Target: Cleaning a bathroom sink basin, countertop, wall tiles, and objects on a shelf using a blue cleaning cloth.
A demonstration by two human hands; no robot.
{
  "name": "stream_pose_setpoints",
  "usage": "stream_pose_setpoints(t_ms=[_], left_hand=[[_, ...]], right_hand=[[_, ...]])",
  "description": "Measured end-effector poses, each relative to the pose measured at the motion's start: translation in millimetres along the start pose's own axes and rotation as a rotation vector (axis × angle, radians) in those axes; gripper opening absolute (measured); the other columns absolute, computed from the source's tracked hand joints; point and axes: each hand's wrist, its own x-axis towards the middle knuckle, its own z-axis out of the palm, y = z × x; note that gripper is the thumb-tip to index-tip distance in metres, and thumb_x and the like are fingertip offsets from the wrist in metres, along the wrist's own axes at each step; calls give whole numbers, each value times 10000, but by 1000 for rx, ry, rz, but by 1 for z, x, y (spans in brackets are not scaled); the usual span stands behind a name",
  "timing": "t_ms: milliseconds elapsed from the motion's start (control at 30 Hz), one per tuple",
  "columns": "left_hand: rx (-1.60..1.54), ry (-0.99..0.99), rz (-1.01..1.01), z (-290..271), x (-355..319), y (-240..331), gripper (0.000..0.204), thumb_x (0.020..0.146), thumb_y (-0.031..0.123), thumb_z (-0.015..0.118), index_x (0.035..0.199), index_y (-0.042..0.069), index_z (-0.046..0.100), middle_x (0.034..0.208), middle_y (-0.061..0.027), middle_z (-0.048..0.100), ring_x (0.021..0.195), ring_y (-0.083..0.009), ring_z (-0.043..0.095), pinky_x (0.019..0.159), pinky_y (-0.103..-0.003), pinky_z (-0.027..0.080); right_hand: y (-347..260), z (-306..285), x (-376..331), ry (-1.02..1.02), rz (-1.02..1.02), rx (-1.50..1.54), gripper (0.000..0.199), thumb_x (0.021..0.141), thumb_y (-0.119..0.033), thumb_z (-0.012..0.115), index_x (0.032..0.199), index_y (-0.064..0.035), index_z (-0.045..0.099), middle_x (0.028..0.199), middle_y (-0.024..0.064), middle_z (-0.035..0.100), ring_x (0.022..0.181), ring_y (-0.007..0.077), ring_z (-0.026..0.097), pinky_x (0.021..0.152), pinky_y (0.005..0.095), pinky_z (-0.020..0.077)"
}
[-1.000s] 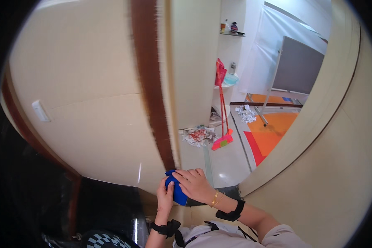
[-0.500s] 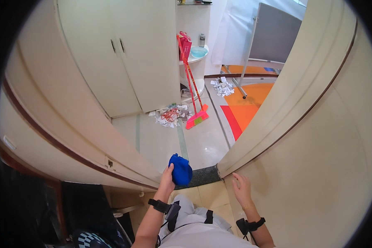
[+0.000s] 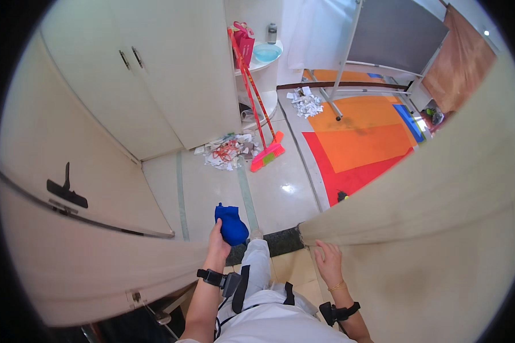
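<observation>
At lower centre, the left hand point(image 3: 218, 242) is gripping a blue cloth point(image 3: 233, 228) (a one-sided hold could be causing a drop); the right hand point(image 3: 330, 263) is hanging loosely open.

The blue bundle point(image 3: 233, 230) looks like soft, matt cloth. The pale trousers point(image 3: 258, 266) are dull, lightly creased fabric, the bracelet point(image 3: 337, 287) shiny gold-toned metal, and the wrist strap point(image 3: 346, 312) matt black. The floor point(image 3: 212, 194) is smooth and glossy, with a bright glare spot; the threshold point(image 3: 281, 242) looks dark, speckled and stone-like. The cabinet doors point(image 3: 169, 74) are smooth with a low sheen, their handles point(image 3: 137, 58) dark and metallic. The broom head point(image 3: 268, 154) looks like bright plastic, and the basin point(image 3: 266, 54) thin light-blue plastic. The scraps point(image 3: 306, 104) resemble torn white paper, rough-edged. The grey board point(image 3: 400, 37) has a flat matt face in a smooth metal frame point(image 3: 344, 60)
</observation>
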Motion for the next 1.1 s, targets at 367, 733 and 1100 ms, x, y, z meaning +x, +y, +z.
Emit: stream_pose_setpoints(t_ms=[367, 733, 1100], left_hand=[[11, 101, 103, 59, 109, 120, 388, 912, 323, 432, 1158, 23, 450, 1147, -110, 519, 1050, -228, 511, 905, -392, 412], [9, 32, 6, 169, 190, 123, 392, 910, 299, 442, 1182, 17, 442, 1163, -103, 518, 1057, -231, 509, 920, -389, 399], [126, -100, 41, 280, 275, 131, 328, 914, 255, 439, 1148, 26, 464, 1107, -91, 545, 992, -203, 534, 868, -355, 426]], right_hand=[[-25, 3, 187, 64, 14, -12, 261, 768, -98, 564, 1021, -35, 563, 899, 124, 589, 876, 298, 515, 778, 392, 391], [-5, -9, 317, 209, 115, 13, 229, 777, -68, 551, 1000, -24, 570, 913, 119, 596, 876, 289, 515, 792, 369, 399], [54, -24, 469, 306, 270, 179, 240, 827, -108, 521, 1045, -19, 567, 946, 112, 611, 922, 264, 526, 827, 353, 408]])
